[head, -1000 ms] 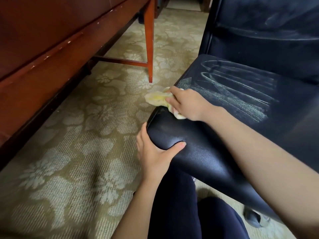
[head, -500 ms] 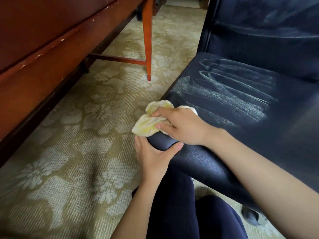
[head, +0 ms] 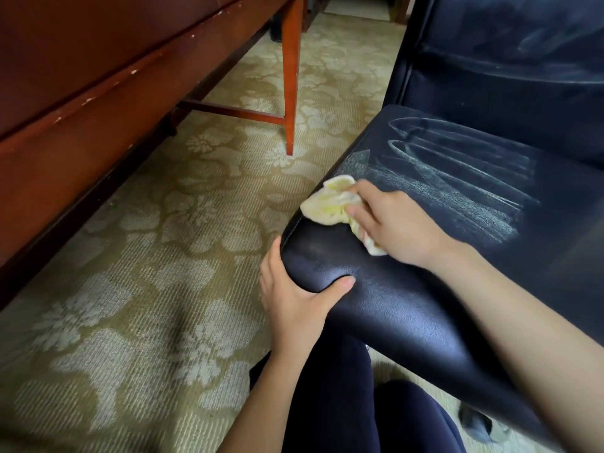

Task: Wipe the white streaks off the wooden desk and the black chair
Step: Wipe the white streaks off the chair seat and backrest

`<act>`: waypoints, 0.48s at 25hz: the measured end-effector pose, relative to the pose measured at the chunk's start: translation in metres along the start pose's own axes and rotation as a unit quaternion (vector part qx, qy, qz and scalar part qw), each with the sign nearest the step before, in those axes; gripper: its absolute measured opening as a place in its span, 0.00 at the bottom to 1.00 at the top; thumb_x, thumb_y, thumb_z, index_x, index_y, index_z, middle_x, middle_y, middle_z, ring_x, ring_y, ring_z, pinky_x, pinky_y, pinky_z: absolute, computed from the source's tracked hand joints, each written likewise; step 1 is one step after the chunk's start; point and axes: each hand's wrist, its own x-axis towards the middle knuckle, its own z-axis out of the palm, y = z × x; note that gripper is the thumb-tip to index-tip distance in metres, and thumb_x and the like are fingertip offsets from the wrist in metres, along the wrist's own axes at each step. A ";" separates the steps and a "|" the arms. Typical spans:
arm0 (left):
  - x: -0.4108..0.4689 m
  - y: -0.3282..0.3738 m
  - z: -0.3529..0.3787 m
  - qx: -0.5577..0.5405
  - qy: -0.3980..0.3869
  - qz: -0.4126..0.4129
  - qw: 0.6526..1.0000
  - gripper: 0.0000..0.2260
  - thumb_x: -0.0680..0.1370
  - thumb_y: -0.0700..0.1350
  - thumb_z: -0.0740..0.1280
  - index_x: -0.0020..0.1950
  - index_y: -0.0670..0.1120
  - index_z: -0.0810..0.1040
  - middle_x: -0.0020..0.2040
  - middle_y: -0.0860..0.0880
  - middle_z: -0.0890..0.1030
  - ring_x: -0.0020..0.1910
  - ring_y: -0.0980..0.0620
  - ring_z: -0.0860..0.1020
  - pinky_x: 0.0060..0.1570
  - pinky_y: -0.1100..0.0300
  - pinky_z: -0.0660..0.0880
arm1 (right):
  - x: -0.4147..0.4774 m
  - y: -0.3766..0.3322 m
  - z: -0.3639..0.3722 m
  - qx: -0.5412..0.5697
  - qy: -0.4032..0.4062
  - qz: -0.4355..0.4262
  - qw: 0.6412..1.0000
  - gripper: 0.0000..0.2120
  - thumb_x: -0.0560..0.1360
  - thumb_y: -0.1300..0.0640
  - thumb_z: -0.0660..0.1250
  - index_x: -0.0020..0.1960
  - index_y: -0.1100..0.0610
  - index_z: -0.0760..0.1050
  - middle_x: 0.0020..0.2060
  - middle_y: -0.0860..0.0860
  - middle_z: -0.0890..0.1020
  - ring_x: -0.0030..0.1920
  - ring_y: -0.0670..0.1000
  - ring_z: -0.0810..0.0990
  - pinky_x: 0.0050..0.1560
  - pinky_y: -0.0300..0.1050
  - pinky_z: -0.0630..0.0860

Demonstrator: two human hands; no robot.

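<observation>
Head view. The right hand, fingers closed on a crumpled yellow cloth, presses it against the left front edge of the black chair. Half a second earlier the cloth sat lower, at the front corner just above the left hand; it has since travelled back up the seat toward the streaks, which suggests a back-and-forth scrubbing stroke in progress. The left hand is wrapped around the front corner of the seat, thumb on top, steadying it. White streaks cover the middle of the seat as curved arcs and a chalky patch, unchanged; the strip nearest the front looks clean and glossy. The wooden desk stands to the left.
</observation>
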 end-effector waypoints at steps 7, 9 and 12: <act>0.001 0.004 -0.002 0.006 0.001 -0.014 1.000 0.52 0.53 0.66 0.74 0.74 0.56 0.58 0.68 0.56 0.64 0.70 0.57 0.64 0.70 0.50 0.64 | 0.076 -0.021 0.033 -0.038 -0.035 0.120 0.991 0.17 0.80 0.53 0.54 0.66 0.58 0.65 0.56 0.59 0.76 0.56 0.61 0.75 0.46 0.48 0.67; 0.000 0.005 -0.002 0.011 0.004 -0.014 1.000 0.52 0.53 0.66 0.73 0.74 0.55 0.59 0.68 0.56 0.64 0.70 0.57 0.64 0.70 0.50 0.64 | 0.066 -0.032 0.035 -0.052 -0.039 0.071 0.995 0.19 0.79 0.51 0.57 0.68 0.56 0.64 0.55 0.57 0.78 0.55 0.60 0.76 0.45 0.47 0.68; -0.001 0.006 -0.003 0.025 0.000 -0.012 1.000 0.52 0.53 0.67 0.73 0.73 0.55 0.59 0.67 0.56 0.64 0.69 0.56 0.64 0.69 0.49 0.65 | 0.030 -0.037 0.029 -0.026 -0.005 0.031 0.999 0.21 0.78 0.49 0.60 0.69 0.53 0.64 0.54 0.54 0.79 0.54 0.58 0.77 0.46 0.48 0.72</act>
